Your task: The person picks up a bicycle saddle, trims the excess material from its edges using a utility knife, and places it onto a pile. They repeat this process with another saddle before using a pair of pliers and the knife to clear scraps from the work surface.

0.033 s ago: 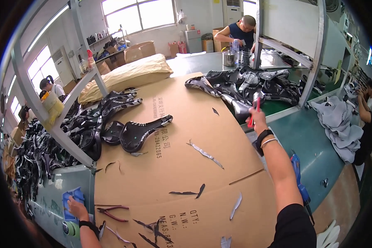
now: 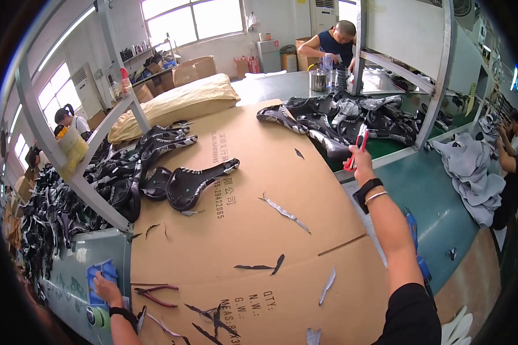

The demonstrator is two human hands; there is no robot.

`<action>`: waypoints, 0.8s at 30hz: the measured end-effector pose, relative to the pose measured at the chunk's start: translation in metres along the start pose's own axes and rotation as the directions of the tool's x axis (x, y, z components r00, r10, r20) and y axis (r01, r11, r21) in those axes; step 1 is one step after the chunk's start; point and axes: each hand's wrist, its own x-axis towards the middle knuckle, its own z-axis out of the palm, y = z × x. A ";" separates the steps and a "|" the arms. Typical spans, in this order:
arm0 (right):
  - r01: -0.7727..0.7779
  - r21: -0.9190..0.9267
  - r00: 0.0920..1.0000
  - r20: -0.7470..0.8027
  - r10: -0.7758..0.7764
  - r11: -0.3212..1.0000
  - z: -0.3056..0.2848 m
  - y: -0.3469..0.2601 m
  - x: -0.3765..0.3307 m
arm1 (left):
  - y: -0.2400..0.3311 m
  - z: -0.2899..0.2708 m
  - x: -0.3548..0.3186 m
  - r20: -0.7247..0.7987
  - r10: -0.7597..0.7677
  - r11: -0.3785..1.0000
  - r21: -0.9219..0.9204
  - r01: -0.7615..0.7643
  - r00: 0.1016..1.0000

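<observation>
My right hand (image 2: 361, 164) is closed around a red-handled tool (image 2: 358, 150) with a pale, narrow upper end. It is raised before a pile of black bicycle-saddle-shaped parts (image 2: 328, 123) at the far right of the cardboard. At the lower left, my left hand (image 2: 107, 290) reaches over a blue plastic tray (image 2: 106, 269). Its fingers are curled in and partly hidden, so what they hold cannot be made out. Beside this hand lie red-handled cutting pliers (image 2: 156, 295), opened. Another black saddle-shaped part (image 2: 193, 187) rests on the cardboard at left centre.
Dark and grey scraps (image 2: 285, 213) litter the cardboard sheet (image 2: 201, 250). A blue corded tool (image 2: 415, 241) lies past my right forearm. A green-lidded container (image 2: 98, 317) stands beside the tray. Metal frame posts (image 2: 434, 80) rise on both sides. Another person (image 2: 336, 46) works at the far table.
My right hand has shifted slightly right and down, and the red tool in it has turned, tilting further right. The left hand stays over the tray.
</observation>
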 end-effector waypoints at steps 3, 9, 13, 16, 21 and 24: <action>-0.212 0.096 0.971 0.134 0.198 0.973 -0.008 -0.038 -0.058 | 0.023 -0.026 -0.008 0.046 -0.003 1.000 0.017 0.003 0.999; -0.108 -0.610 0.581 0.602 0.548 0.785 -0.050 -0.104 -0.227 | 0.079 -0.161 0.001 -0.049 0.196 0.638 -0.752 -0.166 0.979; 0.828 -0.456 0.364 0.880 0.305 0.326 -0.088 -0.077 -0.301 | 0.140 -0.327 -0.015 -0.033 0.332 0.161 -0.983 -0.091 0.943; 0.869 -0.424 0.307 0.866 0.394 0.256 -0.114 -0.050 -0.327 | 0.173 -0.418 -0.030 -0.114 0.451 -0.042 -0.993 -0.107 0.885; 0.903 -0.243 0.104 0.924 0.368 0.354 -0.158 -0.093 -0.319 | 0.237 -0.489 0.000 -0.248 0.516 -0.081 -0.967 -0.241 0.820; 0.904 -0.346 0.129 0.781 0.611 0.252 -0.152 -0.224 -0.296 | 0.292 -0.521 0.037 -0.410 0.645 -0.258 -0.911 -0.322 0.645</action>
